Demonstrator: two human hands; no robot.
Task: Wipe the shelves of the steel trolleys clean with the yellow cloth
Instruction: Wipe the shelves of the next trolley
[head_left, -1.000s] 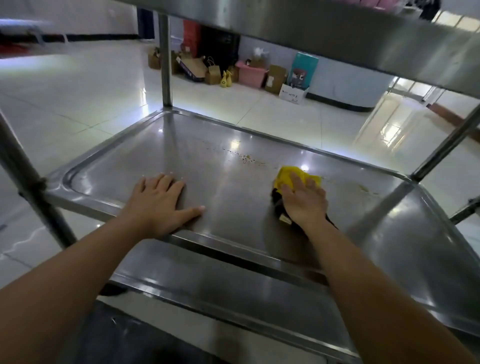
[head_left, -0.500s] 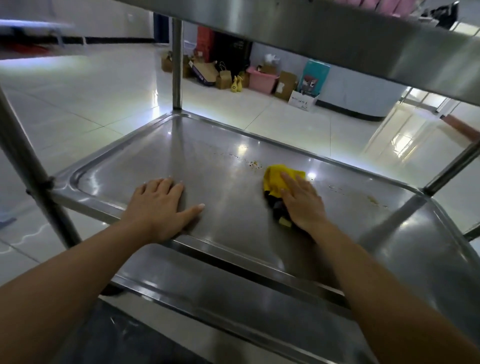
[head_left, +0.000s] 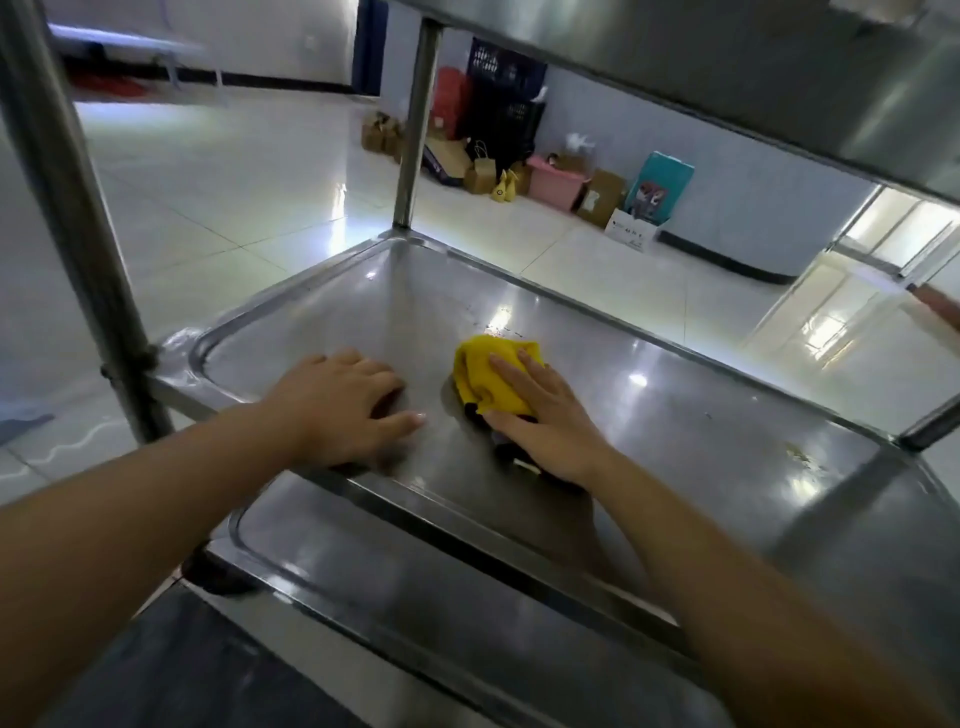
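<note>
On the middle shelf (head_left: 675, 415) of the steel trolley lies the yellow cloth (head_left: 488, 371), bunched into a wad near the shelf's centre, with a dark part showing at its near edge under the palm. Small brownish specks (head_left: 498, 326) dot the steel just beyond the cloth, and another stain (head_left: 802, 457) sits toward the shelf's right end. A lower shelf (head_left: 415, 597) shows below and nearer, the upper shelf (head_left: 727, 57) overhead. Upright posts (head_left: 413, 124) stand at the corners. Beyond, on the tiled floor (head_left: 234, 197) against the wall: cardboard boxes (head_left: 602, 197), a pink tub (head_left: 556, 182) whose contents cannot be made out, and dark crates (head_left: 498, 104). The right hand (head_left: 545, 415) presses flat on the cloth, fingers straight and slightly spread. The left hand (head_left: 337, 402) rests palm-down on the bare steel just beside it, fingers together, thumb out.
</note>
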